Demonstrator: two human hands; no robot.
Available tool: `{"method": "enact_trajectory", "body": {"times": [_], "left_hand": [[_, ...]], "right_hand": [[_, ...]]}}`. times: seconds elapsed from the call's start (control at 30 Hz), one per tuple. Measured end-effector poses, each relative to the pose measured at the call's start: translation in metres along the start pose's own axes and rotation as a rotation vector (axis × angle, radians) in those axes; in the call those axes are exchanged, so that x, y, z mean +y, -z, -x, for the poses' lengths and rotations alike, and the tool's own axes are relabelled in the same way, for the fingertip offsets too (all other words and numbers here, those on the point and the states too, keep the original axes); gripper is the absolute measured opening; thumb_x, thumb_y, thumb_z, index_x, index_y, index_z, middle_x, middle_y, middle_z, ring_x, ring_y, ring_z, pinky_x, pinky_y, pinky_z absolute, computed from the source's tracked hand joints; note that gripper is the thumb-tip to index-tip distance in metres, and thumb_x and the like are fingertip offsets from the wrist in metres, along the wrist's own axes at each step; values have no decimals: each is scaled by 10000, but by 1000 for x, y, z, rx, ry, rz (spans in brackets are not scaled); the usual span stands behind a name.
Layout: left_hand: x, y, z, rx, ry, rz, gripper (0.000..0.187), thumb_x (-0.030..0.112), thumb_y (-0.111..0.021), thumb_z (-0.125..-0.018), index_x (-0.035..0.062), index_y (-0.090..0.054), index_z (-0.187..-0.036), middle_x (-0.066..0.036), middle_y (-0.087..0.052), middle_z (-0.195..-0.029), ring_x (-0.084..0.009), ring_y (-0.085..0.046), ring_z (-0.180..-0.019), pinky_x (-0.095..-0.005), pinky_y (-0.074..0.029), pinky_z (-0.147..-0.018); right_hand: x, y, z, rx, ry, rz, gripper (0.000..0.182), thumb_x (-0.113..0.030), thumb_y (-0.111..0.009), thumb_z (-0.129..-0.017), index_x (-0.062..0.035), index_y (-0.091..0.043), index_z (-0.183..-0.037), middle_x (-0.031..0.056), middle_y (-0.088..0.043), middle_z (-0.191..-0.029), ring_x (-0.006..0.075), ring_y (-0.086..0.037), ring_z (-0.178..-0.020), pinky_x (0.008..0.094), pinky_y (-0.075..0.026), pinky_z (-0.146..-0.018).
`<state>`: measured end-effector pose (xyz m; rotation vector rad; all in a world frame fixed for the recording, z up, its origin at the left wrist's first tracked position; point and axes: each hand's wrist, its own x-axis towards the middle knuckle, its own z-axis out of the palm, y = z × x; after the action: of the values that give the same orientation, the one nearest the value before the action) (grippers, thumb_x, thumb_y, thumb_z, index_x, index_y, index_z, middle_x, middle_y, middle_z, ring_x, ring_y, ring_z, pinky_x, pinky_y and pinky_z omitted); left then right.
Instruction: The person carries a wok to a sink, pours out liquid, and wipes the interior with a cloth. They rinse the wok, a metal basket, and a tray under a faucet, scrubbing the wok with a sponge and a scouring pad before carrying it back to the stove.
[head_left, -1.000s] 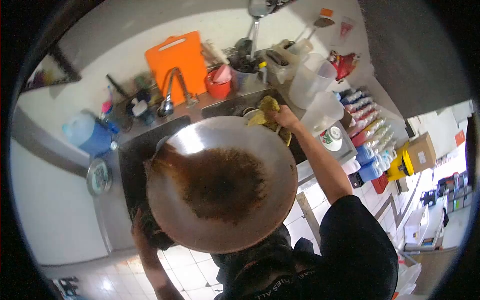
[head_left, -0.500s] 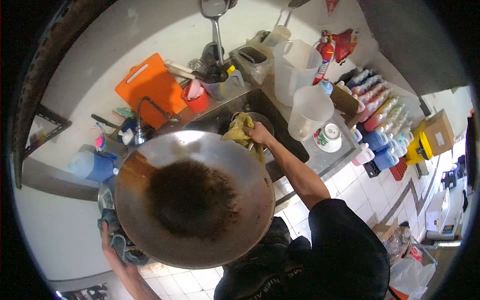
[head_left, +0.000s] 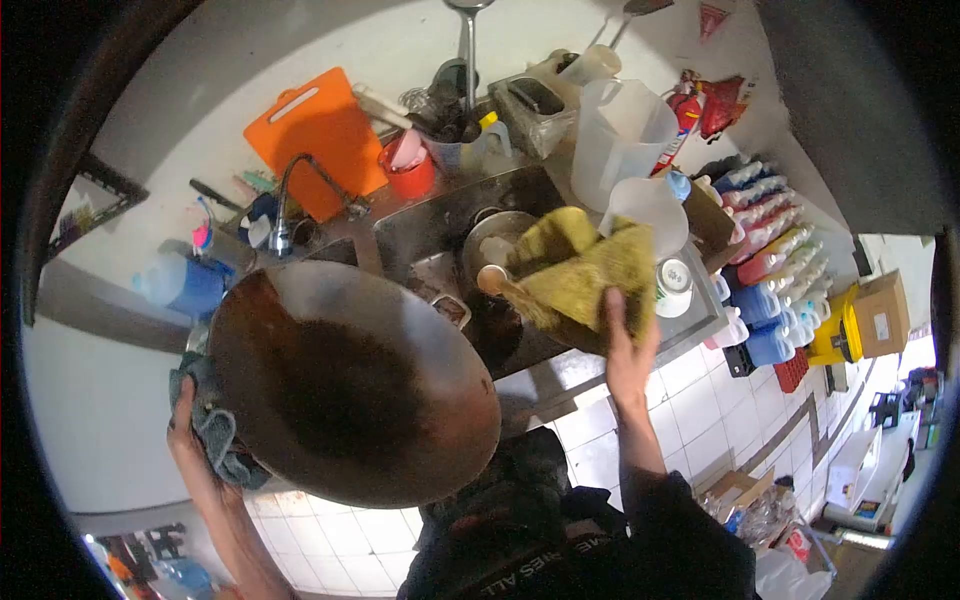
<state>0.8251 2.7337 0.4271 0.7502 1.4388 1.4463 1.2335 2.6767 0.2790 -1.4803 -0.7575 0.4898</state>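
Note:
A big round wok with a dark burnt middle hangs in front of the sink, tilted down to the left. My left hand grips its left rim through a grey-blue cloth. My right hand is raised to the right of the wok and holds up a yellow-green rag over the right sink basin. The rag is clear of the wok's rim.
A faucet, an orange cutting board and a red cup stand behind the sink. Clear jugs sit at the right, with bottles beyond them. A metal bowl lies in the basin. White tiled floor is below.
My right hand let go of the wok's far rim and lifted the rag up and to the right. The wok dropped and tilted toward the left, held by my left hand only.

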Motion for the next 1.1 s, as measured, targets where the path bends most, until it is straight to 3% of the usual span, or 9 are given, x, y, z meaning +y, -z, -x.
{"method": "enact_trajectory", "body": {"times": [0.17, 0.33, 0.4, 0.5, 0.53, 0.73, 0.87, 1.03, 1.1], "left_hand": [[-8, -15, 11, 80, -90, 5, 417, 201, -644, -912, -92, -569, -1199, -180, -643, -1148, -264, -661, -987, -362, -562, -843], [-18, -51, 35, 187, -122, -36, 461, 253, -585, -942, -60, -542, -1279, -171, -607, -1240, -266, -619, -1096, -378, -511, -957], [-23, -62, 37, 242, -66, 12, 482, 272, -479, -991, -24, -488, -1371, -160, -528, -1378, -265, -554, -1221, -395, -453, -1050], [-32, -87, 54, 277, -53, 24, 518, 286, -567, -948, -63, -512, -1326, -193, -548, -1332, -292, -579, -1178, -401, -509, -988], [-44, -89, 62, 280, -253, -291, 491, 293, -515, -977, -34, -510, -1343, -179, -548, -1345, -281, -564, -1211, -414, -491, -1020], [-54, -150, 87, 479, -4, 92, 446, 216, -376, -1020, 16, -454, -1412, -128, -500, -1420, -249, -514, -1273, -386, -402, -1107], [-78, -148, 99, 363, -11, 45, 434, 230, -402, -1018, 22, -485, -1389, -125, -539, -1379, -250, -546, -1236, -388, -432, -1074], [-105, -177, 117, 460, -112, -47, 421, 236, -433, -1010, 3, -515, -1351, -121, -585, -1321, -246, -583, -1186, -385, -467, -1036], [-104, -196, 121, 466, -80, 14, 425, 251, -575, -960, -15, -562, -1291, -135, -636, -1222, -227, -641, -1075, -325, -535, -915]], "right_hand": [[-17, 55, -13, 246, -36, -245, 495, -285, -634, -955, 14, -512, -1330, 109, -567, -1268, 189, -543, -1120, 325, -429, -975], [-29, 129, -82, 447, 23, -250, 694, -357, -654, -919, 11, -370, -1435, 169, -485, -1376, 275, -538, -1197, 446, -467, -992], [-27, 168, -118, 446, 26, -366, 678, -380, -630, -925, -7, -386, -1436, 180, -452, -1416, 311, -498, -1252, 482, -428, -1034], [-22, 231, -165, 531, 15, -349, 613, -376, -598, -938, -27, -438, -1416, 175, -431, -1439, 320, -448, -1304, 504, -379, -1076], [-21, 246, -183, 534, 92, -308, 608, -370, -600, -936, -26, -445, -1412, 174, -431, -1439, 320, -444, -1309, 506, -379, -1076], [-4, 287, -265, 444, 85, -35, 710, -403, -702, -855, 35, -475, -1366, 203, -483, -1369, 293, -509, -1226, 439, -412, -1030], [34, 317, -305, 184, -119, 643, 639, -340, -665, -905, 5, -455, -1400, 148, -548, -1342, 265, -521, -1199, 356, -368, -1055], [75, 298, -300, -49, -440, 212, 633, -339, -650, -888, 17, -474, -1380, 143, -533, -1348, 245, -505, -1212, 355, -386, -1031], [127, 312, -283, -87, -542, -91, 646, -415, -579, -905, -36, -468, -1416, 116, -490, -1417, 271, -501, -1248, 395, -394, -1032]]}}
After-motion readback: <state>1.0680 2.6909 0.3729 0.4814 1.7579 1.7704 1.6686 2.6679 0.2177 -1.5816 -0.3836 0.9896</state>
